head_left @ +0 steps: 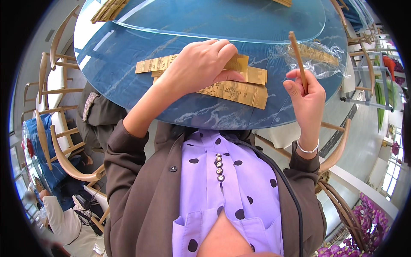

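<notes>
Several flat gold paper sleeves [233,83] lie in a loose overlapping pile on the round blue marbled table [128,51]; the left hand [199,64] rests on top of them, fingers curled down and pressing the stack, gripping nothing I can make out; the right hand [306,96] is closed around a pair of brown wooden chopsticks [298,60], held upright just beside a crumpled clear plastic wrapper [319,55]; the sleeves sit near the table's edge, so a careless nudge could probably slide one off.
</notes>
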A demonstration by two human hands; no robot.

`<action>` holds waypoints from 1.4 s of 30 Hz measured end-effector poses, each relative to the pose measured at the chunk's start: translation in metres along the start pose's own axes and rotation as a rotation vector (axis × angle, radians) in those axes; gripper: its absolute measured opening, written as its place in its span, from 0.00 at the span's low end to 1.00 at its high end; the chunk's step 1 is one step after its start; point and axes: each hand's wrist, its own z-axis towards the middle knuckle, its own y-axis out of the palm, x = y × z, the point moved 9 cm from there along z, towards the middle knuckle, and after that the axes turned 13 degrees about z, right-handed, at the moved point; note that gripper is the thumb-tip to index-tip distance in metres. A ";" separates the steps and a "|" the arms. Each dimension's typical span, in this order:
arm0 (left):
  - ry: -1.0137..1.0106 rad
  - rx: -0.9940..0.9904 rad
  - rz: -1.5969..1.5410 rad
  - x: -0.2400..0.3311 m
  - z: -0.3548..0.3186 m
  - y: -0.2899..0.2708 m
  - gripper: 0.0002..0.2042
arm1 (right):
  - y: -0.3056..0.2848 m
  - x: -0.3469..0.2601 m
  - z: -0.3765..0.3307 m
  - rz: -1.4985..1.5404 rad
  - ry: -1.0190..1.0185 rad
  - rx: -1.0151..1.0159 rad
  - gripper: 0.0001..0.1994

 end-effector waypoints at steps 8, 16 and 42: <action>0.079 -0.009 -0.067 0.024 0.005 0.000 0.27 | 0.067 0.022 0.010 0.515 0.294 -0.337 0.14; 0.131 -0.002 -0.125 0.031 -0.003 0.008 0.27 | 0.082 0.017 0.005 0.668 0.410 -0.549 0.13; 0.128 -0.067 -0.035 0.034 -0.007 0.014 0.22 | 0.076 0.035 0.011 0.537 0.344 -0.414 0.11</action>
